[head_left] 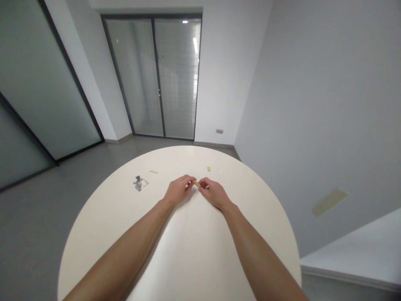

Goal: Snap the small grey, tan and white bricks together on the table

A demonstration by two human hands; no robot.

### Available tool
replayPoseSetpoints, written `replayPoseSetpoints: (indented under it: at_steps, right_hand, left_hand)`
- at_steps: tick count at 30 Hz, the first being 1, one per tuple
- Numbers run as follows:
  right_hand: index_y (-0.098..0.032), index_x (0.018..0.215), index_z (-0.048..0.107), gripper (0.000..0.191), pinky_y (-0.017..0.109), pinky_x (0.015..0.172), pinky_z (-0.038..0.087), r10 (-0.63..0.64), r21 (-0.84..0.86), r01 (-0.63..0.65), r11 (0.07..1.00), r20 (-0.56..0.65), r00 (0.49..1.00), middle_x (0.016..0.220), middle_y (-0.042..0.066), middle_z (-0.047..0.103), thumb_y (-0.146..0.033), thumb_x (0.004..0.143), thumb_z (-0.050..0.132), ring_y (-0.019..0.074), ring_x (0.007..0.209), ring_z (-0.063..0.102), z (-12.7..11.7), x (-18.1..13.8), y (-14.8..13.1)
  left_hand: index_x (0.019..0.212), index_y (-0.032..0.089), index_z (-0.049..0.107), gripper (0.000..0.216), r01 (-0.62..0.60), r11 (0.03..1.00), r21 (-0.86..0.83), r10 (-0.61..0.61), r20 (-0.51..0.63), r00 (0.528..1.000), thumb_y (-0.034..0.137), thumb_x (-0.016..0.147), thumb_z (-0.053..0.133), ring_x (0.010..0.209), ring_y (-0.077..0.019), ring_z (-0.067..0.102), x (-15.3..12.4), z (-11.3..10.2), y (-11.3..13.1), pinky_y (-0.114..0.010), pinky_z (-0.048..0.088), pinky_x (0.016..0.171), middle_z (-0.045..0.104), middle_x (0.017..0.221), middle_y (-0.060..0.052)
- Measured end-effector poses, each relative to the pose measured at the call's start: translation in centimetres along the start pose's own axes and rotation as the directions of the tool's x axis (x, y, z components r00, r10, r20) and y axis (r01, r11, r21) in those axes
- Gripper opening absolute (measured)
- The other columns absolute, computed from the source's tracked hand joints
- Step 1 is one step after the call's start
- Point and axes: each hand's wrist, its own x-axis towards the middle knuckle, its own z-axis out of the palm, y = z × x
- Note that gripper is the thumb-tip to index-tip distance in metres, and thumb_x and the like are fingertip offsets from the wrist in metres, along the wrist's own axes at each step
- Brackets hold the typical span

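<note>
Glass partition (50, 83), frosted, dark-framed, on the left side of the room. Grey floor (25, 234) below it. Round white table (94, 234) starts just right of that, filling the near middle. On its left part, toward the far side, I see a small pile (138, 188): grey and dark scraps, some white and yellowish bits mixed in, too small to make out properly. Right of the pile and a little farther, one thin yellowish strip (153, 172), flat on the table. Beyond the table, far side, glass door (140, 79) in a dark frame, blinds showing behind it.

Next, left hand (179, 190), forearm reaching in from the near left. Its fingers pinch the left end of a small tan piece (196, 183). That piece sits between the two hands, over the far half of the table; can't tell if it touches the top. Small yellow piece (208, 169) lies beyond the hands, slightly right. Right hand (214, 193) comes from the near right, fingers curled and gripping the tan piece's right end. Farther right on the table, pale bit (221, 170), hard to make out. Rightmost: grey wall (313, 104) with a beige plate (330, 202).
</note>
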Motion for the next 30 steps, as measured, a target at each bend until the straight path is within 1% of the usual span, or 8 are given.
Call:
replayPoseSetpoints:
  at_steps: [6, 15, 18, 25, 30]
  right_hand:
    - [-0.023, 0.102, 0.063, 0.014, 0.027, 0.078, 0.047, -0.021, -0.029, 0.021, 0.999, 0.001, 1.000, 0.094, 0.002, 0.071, -0.030, 0.092, 0.058, 0.0157, 0.085, 0.065, 0.22, 0.05, 0.31]
    - [-0.022, 0.097, 0.067, 0.016, 0.027, 0.080, 0.045, -0.042, -0.088, 0.042, 0.995, 0.002, 0.999, 0.093, 0.003, 0.070, -0.034, 0.094, 0.057, 0.0159, 0.087, 0.062, 0.43, 0.09, 0.54]
    - [-0.022, 0.098, 0.067, 0.015, 0.028, 0.080, 0.045, -0.047, -0.086, 0.048, 0.995, 0.010, 0.999, 0.093, 0.003, 0.071, -0.033, 0.094, 0.057, 0.0161, 0.088, 0.062, 0.36, 0.08, 0.52]
    - [-0.022, 0.097, 0.068, 0.011, 0.028, 0.082, 0.044, -0.049, -0.092, 0.049, 0.995, 0.009, 0.999, 0.094, 0.003, 0.071, -0.023, 0.091, 0.059, 0.0170, 0.089, 0.062, 0.26, 0.08, 0.60]
    - [-0.022, 0.098, 0.068, 0.013, 0.028, 0.081, 0.044, -0.050, -0.089, 0.050, 0.995, 0.009, 0.999, 0.094, 0.003, 0.070, -0.022, 0.091, 0.057, 0.0169, 0.089, 0.061, 0.21, 0.12, 0.57]
  left_hand:
    - [0.108, 0.026, 0.064, 0.021, -0.016, 1.000, 0.003, 0.016, 0.004, 1.000, 0.023, 0.093, 0.050, 0.090, -0.0144, 0.064, -0.04, 0.01, 0.01, -0.025, 0.049, 0.078, 0.069, 0.104, -0.002]
    - [0.104, 0.026, 0.065, 0.020, -0.019, 1.000, 0.016, 0.019, 0.018, 1.000, 0.025, 0.092, 0.049, 0.087, -0.0143, 0.064, -0.03, 0.17, -0.05, -0.025, 0.049, 0.077, 0.069, 0.102, -0.002]
    - [0.102, 0.026, 0.065, 0.019, -0.013, 1.000, 0.011, 0.012, 0.018, 1.000, 0.026, 0.092, 0.050, 0.085, -0.0141, 0.065, -0.02, 0.22, -0.15, -0.025, 0.049, 0.075, 0.069, 0.101, -0.001]
    - [0.098, 0.025, 0.065, 0.015, 0.016, 1.000, 0.008, -0.016, 0.042, 0.999, 0.026, 0.090, 0.052, 0.085, -0.0147, 0.065, -0.04, 0.18, -0.20, -0.025, 0.048, 0.072, 0.070, 0.097, 0.000]
    - [0.100, 0.026, 0.065, 0.017, 0.053, 0.999, 0.012, -0.053, 0.074, 0.996, 0.024, 0.088, 0.053, 0.083, -0.0152, 0.065, -0.04, 0.06, -0.15, -0.026, 0.047, 0.069, 0.071, 0.096, 0.001]
